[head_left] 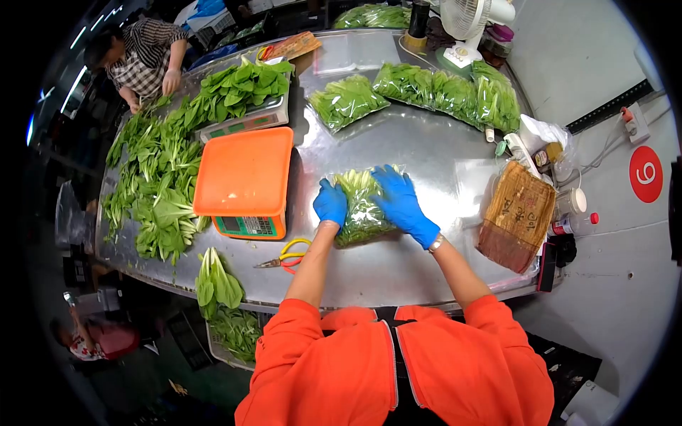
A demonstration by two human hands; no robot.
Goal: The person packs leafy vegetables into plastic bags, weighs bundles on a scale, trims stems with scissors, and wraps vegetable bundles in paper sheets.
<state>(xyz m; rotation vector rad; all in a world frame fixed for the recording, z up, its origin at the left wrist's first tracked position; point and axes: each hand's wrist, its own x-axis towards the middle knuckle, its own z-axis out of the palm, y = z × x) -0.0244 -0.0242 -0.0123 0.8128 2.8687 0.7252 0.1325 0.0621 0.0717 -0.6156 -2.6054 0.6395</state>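
Observation:
A clear plastic bag of leafy greens lies on the metal table in front of me. My left hand, in a blue glove, grips the bag's left edge with bent fingers. Across the bag's upper right side rests my blue-gloved right hand, its fingers stretched out and lying on the plastic. Scissors with yellow and red handles lie just left of my left forearm. An orange weighing scale stands to the left of the bag.
Loose leafy greens cover the table's left side, partly on a second scale. Several filled bags lie at the back, near a white fan. A worn wooden board is at right. A co-worker handles greens at far left.

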